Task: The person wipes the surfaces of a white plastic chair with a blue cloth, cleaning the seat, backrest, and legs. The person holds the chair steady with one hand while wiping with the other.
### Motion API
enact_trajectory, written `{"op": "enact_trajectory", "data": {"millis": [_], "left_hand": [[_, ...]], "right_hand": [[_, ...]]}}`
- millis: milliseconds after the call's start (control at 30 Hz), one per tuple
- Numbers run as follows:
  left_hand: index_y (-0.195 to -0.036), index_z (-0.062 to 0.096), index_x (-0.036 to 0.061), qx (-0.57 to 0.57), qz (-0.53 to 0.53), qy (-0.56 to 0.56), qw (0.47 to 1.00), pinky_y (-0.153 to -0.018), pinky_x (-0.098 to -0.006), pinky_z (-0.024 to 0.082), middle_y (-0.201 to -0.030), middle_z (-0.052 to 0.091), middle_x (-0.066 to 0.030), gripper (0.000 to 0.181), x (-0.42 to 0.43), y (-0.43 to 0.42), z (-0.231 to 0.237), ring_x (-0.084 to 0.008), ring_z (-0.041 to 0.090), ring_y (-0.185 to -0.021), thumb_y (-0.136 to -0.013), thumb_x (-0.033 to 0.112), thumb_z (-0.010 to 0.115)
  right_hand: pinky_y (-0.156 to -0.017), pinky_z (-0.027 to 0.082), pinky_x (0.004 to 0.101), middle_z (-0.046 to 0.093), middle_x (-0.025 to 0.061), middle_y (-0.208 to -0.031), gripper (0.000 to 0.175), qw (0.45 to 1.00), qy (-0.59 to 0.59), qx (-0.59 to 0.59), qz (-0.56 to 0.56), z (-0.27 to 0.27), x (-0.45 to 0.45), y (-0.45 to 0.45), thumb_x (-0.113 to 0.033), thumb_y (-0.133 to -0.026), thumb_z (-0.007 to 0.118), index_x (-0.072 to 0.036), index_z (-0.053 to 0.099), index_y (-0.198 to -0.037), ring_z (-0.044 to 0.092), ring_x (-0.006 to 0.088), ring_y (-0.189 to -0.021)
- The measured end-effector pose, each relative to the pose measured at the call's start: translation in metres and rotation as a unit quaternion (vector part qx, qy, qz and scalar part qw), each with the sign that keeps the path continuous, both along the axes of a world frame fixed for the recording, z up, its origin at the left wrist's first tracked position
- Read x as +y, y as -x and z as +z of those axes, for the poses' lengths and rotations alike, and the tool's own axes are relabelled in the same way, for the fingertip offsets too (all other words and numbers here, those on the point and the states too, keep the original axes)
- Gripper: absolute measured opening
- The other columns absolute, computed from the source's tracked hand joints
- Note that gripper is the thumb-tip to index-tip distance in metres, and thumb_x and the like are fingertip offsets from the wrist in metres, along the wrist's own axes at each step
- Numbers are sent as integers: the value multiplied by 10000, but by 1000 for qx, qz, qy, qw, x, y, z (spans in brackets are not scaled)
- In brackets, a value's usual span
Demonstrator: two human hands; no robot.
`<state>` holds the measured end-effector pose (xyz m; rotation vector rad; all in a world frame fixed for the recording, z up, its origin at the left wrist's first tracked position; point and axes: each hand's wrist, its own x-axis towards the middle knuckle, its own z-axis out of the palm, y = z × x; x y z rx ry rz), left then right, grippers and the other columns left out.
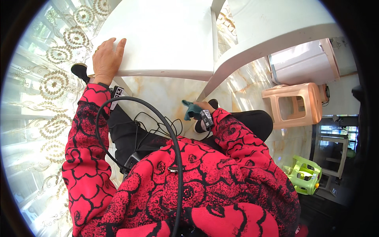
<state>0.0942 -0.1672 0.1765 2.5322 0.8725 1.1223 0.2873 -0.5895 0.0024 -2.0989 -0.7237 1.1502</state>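
My left hand (pixel 108 57) rests on the near left edge of a glossy white board or seat (pixel 165 44), fingers a little bent and thumb apart, with nothing held. Lower and to the right, my right hand (pixel 205 106) holds a dark green cloth (pixel 193 110) beside a curved white leg (pixel 207 86) of the furniture. Most of the right hand's fingers are hidden behind the cloth and wrist device. Each wrist bears a small box with a printed code.
A sheer patterned curtain (pixel 53 86) hangs along the left. Black cables (pixel 154 126) loop before my body. An orange plastic stool (pixel 314 103), a pale box-like object (pixel 305 63) and a green plastic stool (pixel 308 174) stand at the right on the marble-look floor (pixel 160 89).
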Motion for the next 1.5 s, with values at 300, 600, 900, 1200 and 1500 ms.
{"op": "enact_trajectory", "data": {"millis": [300,600,900,1200,1500], "left_hand": [[-1113,668,56,10,1,18,1000,-894,-434,470,-1090,673,-150,572,2,-2,3,-329,620,-1030,-918,565,496],[-1121,670,60,8,2,23,1000,-886,-436,469,-1086,675,-145,587,4,-2,2,-327,623,-1022,-912,579,493],[-1131,660,56,-59,-15,21,998,-891,-429,469,-1107,666,-160,587,9,-3,-4,-333,615,-1040,-893,577,534],[-1252,579,18,-148,-170,236,945,-954,-338,453,-1152,634,-199,524,-7,17,14,-272,598,-1100,-903,406,625],[-1428,399,94,-39,-419,279,863,-920,-357,492,-1295,541,-144,610,-135,37,59,-252,546,-1177,-904,235,679]], "right_hand": [[-883,494,312,662,152,-1102,568,998,5,-36,-50,96,62,63,-370,-823,707,46,594,-1194,637,212,-972],[-876,476,267,639,44,-1056,355,985,-148,-34,82,203,99,105,-144,-873,657,-29,584,-1202,583,113,-974],[-856,483,276,648,71,-1048,377,966,-227,-106,63,235,112,116,-149,-865,680,-24,572,-1205,593,129,-954],[-822,503,293,667,98,-985,392,943,-271,-195,-4,222,113,97,-164,-841,696,-24,571,-1186,617,147,-911],[-909,469,259,605,33,-1103,436,924,-366,-115,1,237,118,103,-107,-875,678,-54,503,-1271,573,108,-1021]]}}
